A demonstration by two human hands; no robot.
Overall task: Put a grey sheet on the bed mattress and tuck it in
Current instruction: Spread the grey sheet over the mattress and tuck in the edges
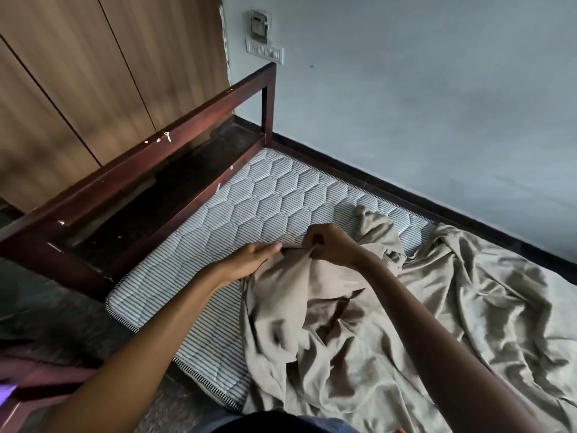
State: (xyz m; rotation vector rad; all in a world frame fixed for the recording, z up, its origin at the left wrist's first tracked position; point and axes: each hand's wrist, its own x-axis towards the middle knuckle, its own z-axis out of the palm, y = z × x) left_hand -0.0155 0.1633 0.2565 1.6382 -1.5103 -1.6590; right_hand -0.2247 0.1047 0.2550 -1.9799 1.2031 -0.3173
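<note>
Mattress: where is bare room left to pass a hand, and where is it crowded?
Bare: the mattress end between the wooden frame and the grey sheet, plus a strip along its near edge. Crowded: nearly everything rightward lies under the crumpled sheet, whose edge the left hand and right hand pinch.

Home bedroom: striped quilted mattress [268,195] just beyond the left hand [253,259], dark wooden bed frame [193,121] further left, wardrobe doors [78,73] behind, wall switch panel [264,51].
</note>
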